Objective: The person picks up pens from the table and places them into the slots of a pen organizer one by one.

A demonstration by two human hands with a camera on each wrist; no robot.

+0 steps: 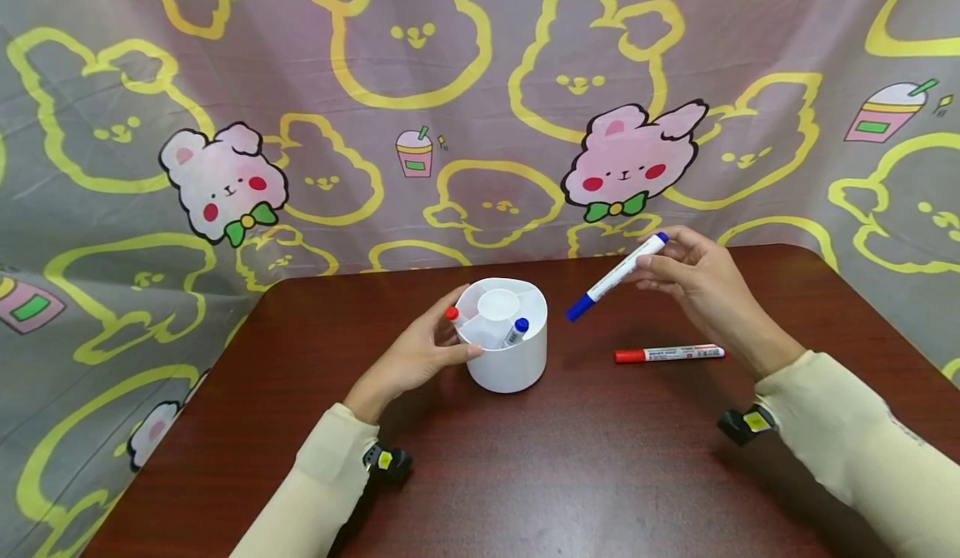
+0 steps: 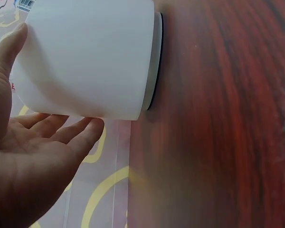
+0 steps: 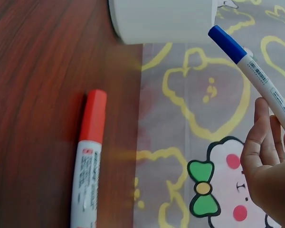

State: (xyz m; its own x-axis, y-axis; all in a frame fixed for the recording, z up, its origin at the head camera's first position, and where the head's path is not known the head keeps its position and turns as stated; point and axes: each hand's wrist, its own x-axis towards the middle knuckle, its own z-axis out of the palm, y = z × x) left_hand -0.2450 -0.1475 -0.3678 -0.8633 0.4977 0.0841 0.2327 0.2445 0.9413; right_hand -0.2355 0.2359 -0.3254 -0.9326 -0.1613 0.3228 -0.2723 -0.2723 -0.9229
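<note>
A round white pen holder (image 1: 510, 371) with several compartments stands on the table. My left hand (image 1: 418, 351) holds its left side, thumb over the front rim and fingers round the back; the left wrist view shows the fingers along the white wall (image 2: 90, 57). Inside lean a red-ended marker (image 1: 452, 314) and a blue-ended marker (image 1: 519, 331). To the right, above the table, my right hand (image 1: 693, 279) pinches a white marker with a blue cap (image 1: 618, 276). That cap (image 3: 228, 43) points down and left, toward the holder.
A red-capped marker (image 1: 670, 354) lies on the dark wooden table (image 1: 510, 475), below my right hand, its cap facing left. Behind the table's far edge hangs a curtain (image 1: 480, 125) with yellow outlines and cartoon animals.
</note>
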